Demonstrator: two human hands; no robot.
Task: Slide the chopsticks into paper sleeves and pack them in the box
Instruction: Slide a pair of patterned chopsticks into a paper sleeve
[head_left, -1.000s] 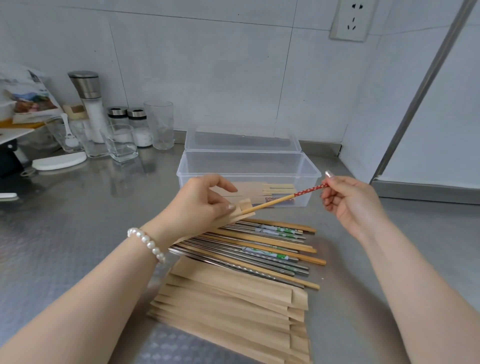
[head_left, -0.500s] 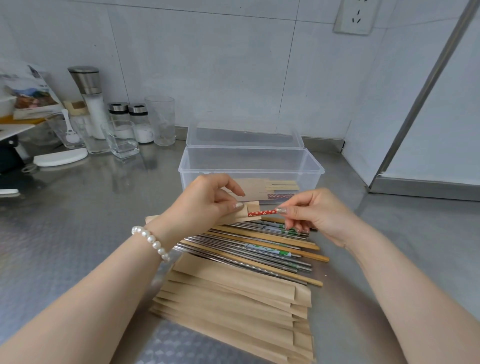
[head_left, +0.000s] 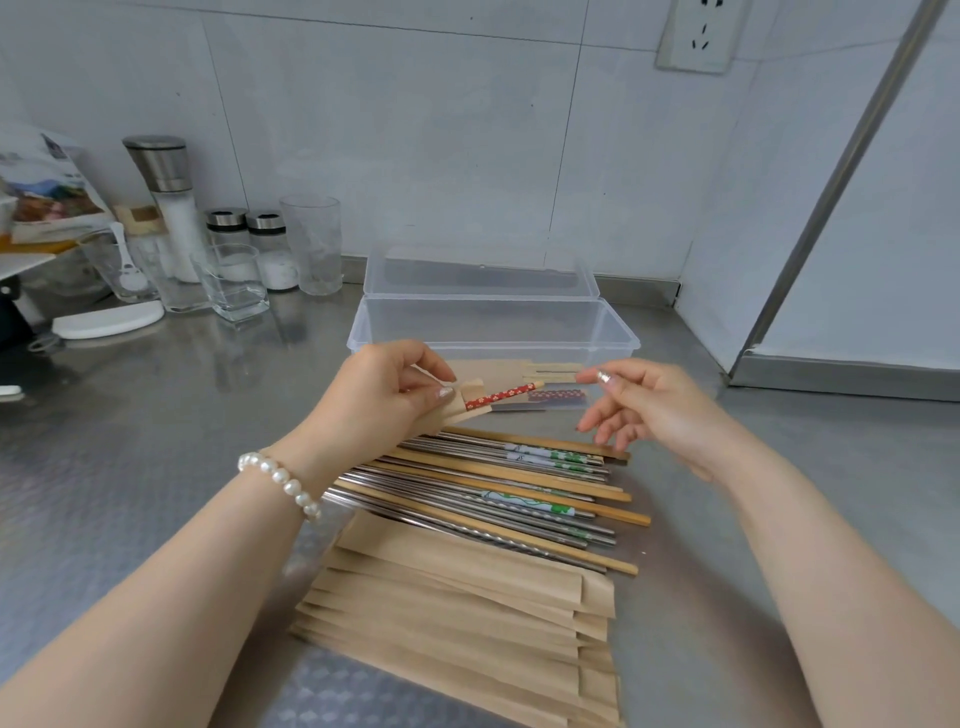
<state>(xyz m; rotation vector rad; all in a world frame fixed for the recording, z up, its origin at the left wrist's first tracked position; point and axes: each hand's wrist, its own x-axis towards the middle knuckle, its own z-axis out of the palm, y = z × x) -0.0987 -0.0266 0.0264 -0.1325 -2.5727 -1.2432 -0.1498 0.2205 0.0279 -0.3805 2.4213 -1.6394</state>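
Head view: left hand (head_left: 384, 395) pinches a paper sleeve (head_left: 470, 410); most of the sleeve is hidden behind the palm. A red patterned chopstick (head_left: 501, 396) pokes out of it toward the right hand (head_left: 649, 410), fingers loose, holding nothing (just apart). Beyond both: clear plastic box (head_left: 493, 332), contents blurry. Below the hands: loose chopsticks (head_left: 498, 488), wood and steel, then flat brown sleeves (head_left: 452, 618).
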